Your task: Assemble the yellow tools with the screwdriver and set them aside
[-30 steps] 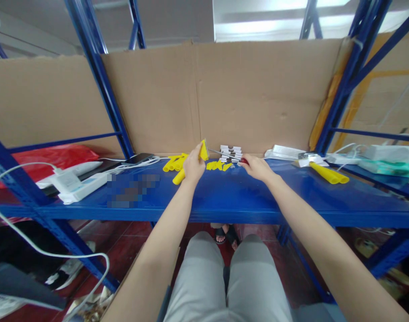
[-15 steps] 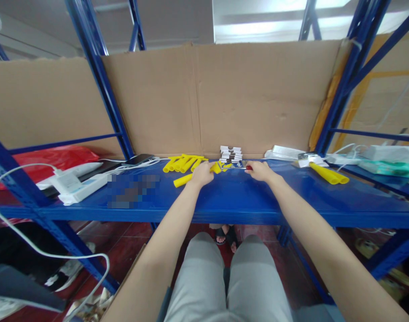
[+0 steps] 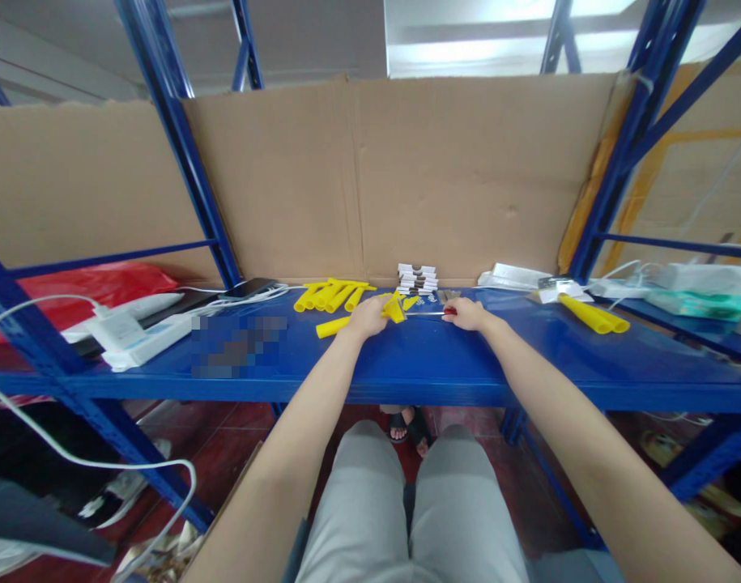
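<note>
My left hand (image 3: 368,316) is closed around a yellow tube (image 3: 332,327), whose round end sticks out to its left. Beyond the fingers, the tube's other end (image 3: 396,309) looks cut into flaps. My right hand (image 3: 466,312) is closed on the red handle of a thin metal tool (image 3: 427,314); its exact kind is too small to tell. The shaft points left, its tip close to the cut end. Small yellow scraps (image 3: 410,302) lie just behind. A stack of white and dark-brown pieces (image 3: 417,280) stands behind the hands.
Several yellow tubes (image 3: 330,296) lie at the back left, and two more yellow tubes (image 3: 592,314) at the right. A white power strip (image 3: 145,344) with cables and a dark phone (image 3: 254,289) are on the left. Cardboard (image 3: 443,178) walls the blue shelf's (image 3: 431,364) back.
More of the metal shaft shows between my hands now. The yellow flap by my left fingers has turned and hangs lower. Both hands stay closed in nearly the same place.
</note>
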`<state>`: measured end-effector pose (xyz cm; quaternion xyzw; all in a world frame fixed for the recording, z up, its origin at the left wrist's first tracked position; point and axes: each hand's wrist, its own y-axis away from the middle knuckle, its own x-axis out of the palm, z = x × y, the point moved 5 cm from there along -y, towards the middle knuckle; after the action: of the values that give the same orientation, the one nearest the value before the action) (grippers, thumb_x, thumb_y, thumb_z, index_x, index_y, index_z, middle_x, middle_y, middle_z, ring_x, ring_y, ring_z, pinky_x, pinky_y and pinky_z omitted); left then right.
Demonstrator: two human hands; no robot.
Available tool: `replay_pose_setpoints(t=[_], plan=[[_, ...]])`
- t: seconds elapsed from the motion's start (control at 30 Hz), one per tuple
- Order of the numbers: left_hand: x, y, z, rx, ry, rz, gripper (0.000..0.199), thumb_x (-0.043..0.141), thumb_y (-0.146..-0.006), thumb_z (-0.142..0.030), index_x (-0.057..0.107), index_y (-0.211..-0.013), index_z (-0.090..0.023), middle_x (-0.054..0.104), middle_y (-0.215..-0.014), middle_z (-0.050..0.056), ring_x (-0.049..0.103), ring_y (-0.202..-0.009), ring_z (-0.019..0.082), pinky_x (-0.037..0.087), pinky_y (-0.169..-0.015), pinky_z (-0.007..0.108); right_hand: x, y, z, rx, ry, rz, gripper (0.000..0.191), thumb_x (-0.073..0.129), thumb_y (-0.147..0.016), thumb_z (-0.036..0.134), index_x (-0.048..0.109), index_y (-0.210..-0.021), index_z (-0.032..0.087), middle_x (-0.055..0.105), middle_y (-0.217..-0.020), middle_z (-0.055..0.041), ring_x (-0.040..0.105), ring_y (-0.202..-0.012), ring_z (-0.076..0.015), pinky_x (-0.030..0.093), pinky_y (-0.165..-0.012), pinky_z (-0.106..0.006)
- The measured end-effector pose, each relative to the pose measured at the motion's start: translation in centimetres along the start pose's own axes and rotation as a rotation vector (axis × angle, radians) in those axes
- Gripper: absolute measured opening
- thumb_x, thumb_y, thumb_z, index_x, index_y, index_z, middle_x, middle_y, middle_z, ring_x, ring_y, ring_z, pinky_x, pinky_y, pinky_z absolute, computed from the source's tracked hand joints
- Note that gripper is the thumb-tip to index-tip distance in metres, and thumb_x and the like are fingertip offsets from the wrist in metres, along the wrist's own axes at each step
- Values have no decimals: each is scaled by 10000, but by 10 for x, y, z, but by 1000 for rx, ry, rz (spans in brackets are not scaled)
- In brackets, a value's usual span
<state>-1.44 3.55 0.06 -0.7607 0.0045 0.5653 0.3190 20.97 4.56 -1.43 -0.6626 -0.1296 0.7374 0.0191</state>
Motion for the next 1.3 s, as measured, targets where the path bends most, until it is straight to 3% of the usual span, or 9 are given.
replay_pose_setpoints(t=[0.4, 0.67, 0.83, 1.1, 1.3], plan=[[5, -2, 4, -30, 7, 4, 541, 652, -764, -130, 620, -1294, -233, 635, -1318, 70, 584, -1231, 257, 455, -1050, 345, -3, 0, 1, 29, -61, -49, 244, 607, -856, 312, 685, -1079, 248, 701, -1160, -86, 618, -1110, -286, 481, -908, -486], [4, -3, 3, -35, 20, 40, 538, 678, -772, -159, 611, -1301, -236, 621, -1337, 70, 569, -1247, 250, 442, -1048, 331, -8, 3, 9, -9, -36, -78, 316, 592, -865, 318, 640, -1159, 215, 603, -1304, -140, 538, -1212, -308, 478, -917, -491], [5, -3, 5, -47, 36, 49, 548, 698, -770, -174, 608, -1308, -228, 631, -1323, 82, 577, -1236, 259, 452, -1029, 321, -6, 2, 13, -70, -11, -124, 306, 569, -878, 319, 631, -1166, 236, 607, -1279, -128, 527, -1205, -300, 469, -908, -472], [5, -2, 3, -58, 3, 121, 577, 678, -804, -214, 551, -1367, -200, 573, -1396, 77, 519, -1295, 245, 411, -1065, 301, -7, -5, 35, -126, 147, -71, 336, 425, -933, 200, 643, -1189, 188, 607, -1308, -156, 520, -1220, -311, 391, -965, -507], [2, 1, -3, -56, -1, 138, 518, 653, -821, -220, 582, -1334, -208, 622, -1332, 79, 536, -1277, 250, 414, -1066, 316, -20, -27, 50, -116, 252, 8, 350, 442, -900, 140, 722, -1102, 197, 667, -1230, -158, 573, -1183, -301, 385, -966, -456]])
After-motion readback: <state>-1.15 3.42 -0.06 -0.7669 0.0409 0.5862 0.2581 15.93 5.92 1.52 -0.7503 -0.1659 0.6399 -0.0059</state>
